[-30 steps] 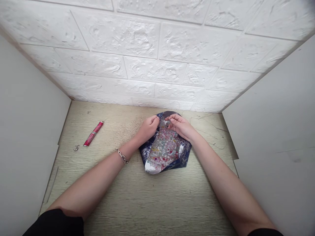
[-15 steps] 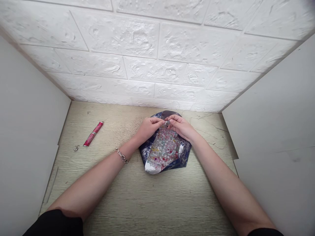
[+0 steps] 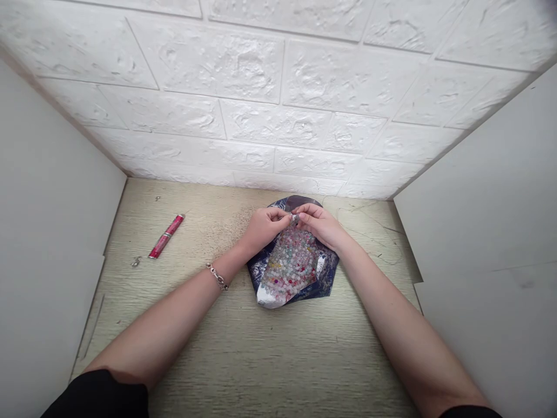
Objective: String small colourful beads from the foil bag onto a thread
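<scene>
Two bare hands are observed at work over an opened bag (image 3: 327, 284), which is laid on the table (image 3: 217, 360) near the wall (image 3: 252, 58). The bag is dark blue with silvery print, and its sides are spread outward. A heap of beads (image 3: 291, 264) is contained in it; white, pink, green, red, yellow and purple are noted among them. A pale inner face of the bag is exposed at the near left corner.

The left hand (image 3: 266, 228) is held over the far left part of the bag, thumb and forefinger brought together in a pinch. The right hand (image 3: 321, 224) is held over the far right part, its fingers curled and likewise pinched. The fingertips of both are met over the far end of the beads, where a small glinting piece (image 3: 295, 219) is gripped between them; its nature cannot be told at this size.

A chain bracelet (image 3: 217, 277) is worn on the left wrist. Black sleeves (image 3: 100, 395) are seen at the lower edge.

To the left, well apart from the bag, a red tube (image 3: 166, 236) with a silvery band is laid aslant. Small metal parts (image 3: 136, 262) are found just beside its near end. Fine thread (image 3: 369, 223) is strewn to the right.
</scene>
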Demonstrator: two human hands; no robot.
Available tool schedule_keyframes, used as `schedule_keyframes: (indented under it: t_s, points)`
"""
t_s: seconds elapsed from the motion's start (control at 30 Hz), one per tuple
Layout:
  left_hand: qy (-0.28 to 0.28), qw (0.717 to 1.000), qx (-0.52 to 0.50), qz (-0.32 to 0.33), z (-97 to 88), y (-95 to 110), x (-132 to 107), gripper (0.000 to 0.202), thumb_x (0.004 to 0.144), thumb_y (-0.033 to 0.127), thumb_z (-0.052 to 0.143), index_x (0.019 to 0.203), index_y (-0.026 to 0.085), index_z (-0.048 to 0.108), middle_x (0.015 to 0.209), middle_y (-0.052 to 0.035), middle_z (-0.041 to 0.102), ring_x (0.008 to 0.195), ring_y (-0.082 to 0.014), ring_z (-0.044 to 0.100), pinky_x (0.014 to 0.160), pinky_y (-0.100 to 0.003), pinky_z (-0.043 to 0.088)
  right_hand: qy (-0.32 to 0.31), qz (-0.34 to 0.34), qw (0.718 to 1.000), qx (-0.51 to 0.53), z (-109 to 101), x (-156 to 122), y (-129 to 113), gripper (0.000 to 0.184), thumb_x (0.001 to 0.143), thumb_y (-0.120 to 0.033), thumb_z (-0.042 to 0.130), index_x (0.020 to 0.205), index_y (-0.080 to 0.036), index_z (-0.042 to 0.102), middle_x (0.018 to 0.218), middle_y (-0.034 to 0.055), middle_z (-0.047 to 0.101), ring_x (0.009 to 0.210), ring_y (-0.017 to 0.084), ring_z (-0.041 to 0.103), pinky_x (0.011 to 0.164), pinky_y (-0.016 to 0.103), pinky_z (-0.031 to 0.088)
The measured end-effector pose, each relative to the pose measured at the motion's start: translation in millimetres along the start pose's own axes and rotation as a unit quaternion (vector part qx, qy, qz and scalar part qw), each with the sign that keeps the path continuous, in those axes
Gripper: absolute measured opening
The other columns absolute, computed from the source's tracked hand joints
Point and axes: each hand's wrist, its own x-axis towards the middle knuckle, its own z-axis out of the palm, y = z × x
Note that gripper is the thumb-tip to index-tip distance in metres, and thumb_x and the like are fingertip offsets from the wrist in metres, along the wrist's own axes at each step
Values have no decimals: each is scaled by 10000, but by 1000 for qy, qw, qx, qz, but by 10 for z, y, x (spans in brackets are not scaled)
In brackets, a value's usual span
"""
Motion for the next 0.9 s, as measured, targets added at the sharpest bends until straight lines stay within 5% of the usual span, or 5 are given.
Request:
schedule_keyframes:
  t_s: [0.63,0.9]
  points:
    - [-19,999,27,-3,-15,60,0,287,694,372,512,658,129,660,531,10,547,481,-66,396,476,-212,296,-12,-26,997,-77,-26,32,62,178,680,-309,609,794,-185,551,778,-23,536,631,72,505,638,234,397]
    - [-29,1000,-7,-4,-21,31,6,323,692,416,531,770,150,697,782,-39,686,689,-141,584,621,-239,415,4,-27,993,-115,-12,21,34,175,662,-303,615,767,-172,566,694,-26,558,591,75,509,618,234,401]
